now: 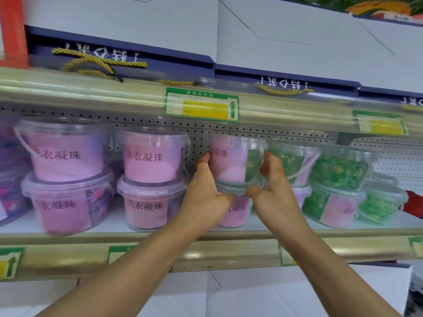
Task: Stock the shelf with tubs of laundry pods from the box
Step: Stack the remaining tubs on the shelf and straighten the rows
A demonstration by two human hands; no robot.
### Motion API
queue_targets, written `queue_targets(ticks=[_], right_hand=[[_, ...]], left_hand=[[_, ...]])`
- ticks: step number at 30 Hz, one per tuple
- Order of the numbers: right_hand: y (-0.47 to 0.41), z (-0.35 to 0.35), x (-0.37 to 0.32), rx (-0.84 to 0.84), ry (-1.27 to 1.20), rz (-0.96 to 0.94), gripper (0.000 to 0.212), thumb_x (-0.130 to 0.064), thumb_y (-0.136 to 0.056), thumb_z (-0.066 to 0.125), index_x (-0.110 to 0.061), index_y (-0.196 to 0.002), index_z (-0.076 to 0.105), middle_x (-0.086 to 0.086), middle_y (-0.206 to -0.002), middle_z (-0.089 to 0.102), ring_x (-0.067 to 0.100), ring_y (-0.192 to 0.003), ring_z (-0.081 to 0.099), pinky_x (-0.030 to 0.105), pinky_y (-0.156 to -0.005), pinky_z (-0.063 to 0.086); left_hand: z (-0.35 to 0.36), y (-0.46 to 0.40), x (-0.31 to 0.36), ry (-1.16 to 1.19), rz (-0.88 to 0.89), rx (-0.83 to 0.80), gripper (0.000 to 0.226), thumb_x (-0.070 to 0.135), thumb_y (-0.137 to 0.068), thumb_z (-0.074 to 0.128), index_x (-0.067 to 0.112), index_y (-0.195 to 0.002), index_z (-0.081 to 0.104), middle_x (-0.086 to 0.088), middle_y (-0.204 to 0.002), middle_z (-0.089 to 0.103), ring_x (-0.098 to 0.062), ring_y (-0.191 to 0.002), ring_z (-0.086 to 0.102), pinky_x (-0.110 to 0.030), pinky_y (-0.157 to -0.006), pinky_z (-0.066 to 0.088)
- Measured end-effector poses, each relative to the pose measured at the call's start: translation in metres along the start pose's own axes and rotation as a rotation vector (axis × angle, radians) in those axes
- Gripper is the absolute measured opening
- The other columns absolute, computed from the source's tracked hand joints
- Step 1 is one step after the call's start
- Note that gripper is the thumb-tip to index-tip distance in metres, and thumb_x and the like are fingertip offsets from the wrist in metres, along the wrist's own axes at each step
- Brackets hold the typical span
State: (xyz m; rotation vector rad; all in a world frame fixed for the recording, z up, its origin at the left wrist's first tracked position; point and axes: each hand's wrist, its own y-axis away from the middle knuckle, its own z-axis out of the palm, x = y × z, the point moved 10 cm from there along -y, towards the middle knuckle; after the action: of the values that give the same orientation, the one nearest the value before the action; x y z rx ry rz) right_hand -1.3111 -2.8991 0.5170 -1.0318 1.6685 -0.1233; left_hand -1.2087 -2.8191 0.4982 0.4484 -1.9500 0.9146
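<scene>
A clear tub of green pods with a pink label [233, 161] rests on the lid of a lower tub [235, 209] in the middle of the shelf [229, 235]. My left hand [206, 191] presses its left side and my right hand [270, 179] cups its right side and base. Left of it stand two stacks of pink-labelled tubs [151, 154] [66, 152]. To the right are stacked tubs of green pods [338, 170]. The box is not in view.
A shelf above [137, 94] carries navy and white gift boxes [123, 53] with gold rope handles, and a green and yellow price tag [201, 104] hangs on its edge. The pegboard back wall [196, 143] shows in the gap between stacks. White cartons [251, 294] sit below.
</scene>
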Motion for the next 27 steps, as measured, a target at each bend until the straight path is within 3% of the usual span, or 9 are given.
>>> queue_targets(ticks=[2, 5, 7, 10, 14, 17, 22, 27], right_hand=[[-0.011, -0.002, 0.009, -0.030, -0.093, 0.050, 0.069, 0.005, -0.082, 0.050, -0.019, -0.142, 0.024, -0.001, -0.133, 0.046, 0.013, -0.116, 0.048, 0.019, -0.084, 0.041], [-0.015, -0.006, 0.021, -0.036, -0.111, 0.117, 0.063, -0.001, -0.086, 0.050, -0.017, -0.143, 0.027, -0.002, -0.134, 0.049, 0.017, -0.120, 0.049, 0.032, -0.092, 0.044], [-0.008, -0.017, 0.017, 0.043, -0.013, 0.075, 0.058, -0.004, -0.088, 0.051, -0.014, -0.140, 0.031, 0.000, -0.132, 0.048, 0.015, -0.120, 0.046, 0.031, -0.098, 0.039], [0.002, -0.016, 0.005, 0.061, 0.032, -0.012, 0.059, 0.005, -0.084, 0.050, -0.015, -0.138, 0.033, -0.003, -0.122, 0.048, 0.012, -0.113, 0.047, 0.026, -0.093, 0.037], [-0.012, -0.002, 0.014, -0.011, -0.017, 0.023, 0.064, 0.008, -0.081, 0.047, -0.016, -0.139, 0.031, -0.001, -0.125, 0.051, 0.015, -0.114, 0.050, 0.033, -0.095, 0.043], [-0.017, -0.001, 0.021, -0.015, -0.046, 0.026, 0.062, 0.008, -0.082, 0.048, -0.014, -0.137, 0.031, -0.003, -0.127, 0.051, 0.013, -0.115, 0.051, 0.036, -0.099, 0.043], [-0.009, 0.008, 0.029, -0.100, 0.037, -0.034, 0.071, 0.011, -0.078, 0.045, -0.019, -0.141, 0.028, -0.008, -0.124, 0.050, 0.013, -0.117, 0.049, 0.035, -0.101, 0.041], [-0.007, 0.012, 0.032, -0.192, 0.179, -0.056, 0.080, 0.009, -0.081, 0.046, -0.019, -0.149, 0.013, 0.000, -0.145, 0.036, 0.016, -0.132, 0.037, 0.027, -0.108, 0.030]], left_hand=[[-0.002, 0.016, 0.006, -0.065, 0.090, 0.023, 0.093, 0.020, -0.063, 0.066, 0.025, -0.143, 0.019, 0.004, -0.139, 0.039, -0.015, -0.126, 0.041, -0.036, -0.106, 0.036], [-0.005, 0.031, 0.011, -0.138, 0.193, 0.071, 0.086, 0.009, -0.070, 0.065, 0.028, -0.140, 0.020, 0.008, -0.142, 0.033, -0.007, -0.131, 0.031, -0.022, -0.104, 0.027], [-0.006, 0.026, 0.005, -0.122, 0.163, 0.069, 0.087, 0.004, -0.074, 0.065, 0.027, -0.142, 0.015, 0.009, -0.144, 0.029, -0.004, -0.130, 0.028, -0.017, -0.099, 0.023], [0.000, 0.008, -0.004, -0.062, 0.066, 0.026, 0.095, 0.006, -0.075, 0.068, 0.024, -0.146, 0.007, 0.005, -0.148, 0.030, -0.010, -0.131, 0.033, -0.024, -0.103, 0.031], [0.001, 0.009, 0.001, -0.073, 0.095, 0.054, 0.092, 0.016, -0.066, 0.065, 0.021, -0.144, 0.017, 0.001, -0.142, 0.038, -0.016, -0.129, 0.039, -0.038, -0.106, 0.036], [0.000, 0.017, 0.003, -0.131, 0.141, 0.085, 0.087, 0.011, -0.068, 0.063, 0.020, -0.142, 0.019, 0.000, -0.144, 0.033, -0.012, -0.132, 0.034, -0.027, -0.108, 0.029], [0.000, 0.018, -0.004, -0.219, 0.140, 0.053, 0.086, 0.002, -0.074, 0.064, 0.025, -0.143, 0.017, 0.005, -0.144, 0.031, -0.007, -0.130, 0.032, -0.016, -0.097, 0.026], [0.005, 0.019, -0.012, -0.269, 0.103, -0.009, 0.091, 0.003, -0.077, 0.063, 0.029, -0.146, 0.010, 0.009, -0.148, 0.026, -0.001, -0.124, 0.031, -0.012, -0.093, 0.026]])
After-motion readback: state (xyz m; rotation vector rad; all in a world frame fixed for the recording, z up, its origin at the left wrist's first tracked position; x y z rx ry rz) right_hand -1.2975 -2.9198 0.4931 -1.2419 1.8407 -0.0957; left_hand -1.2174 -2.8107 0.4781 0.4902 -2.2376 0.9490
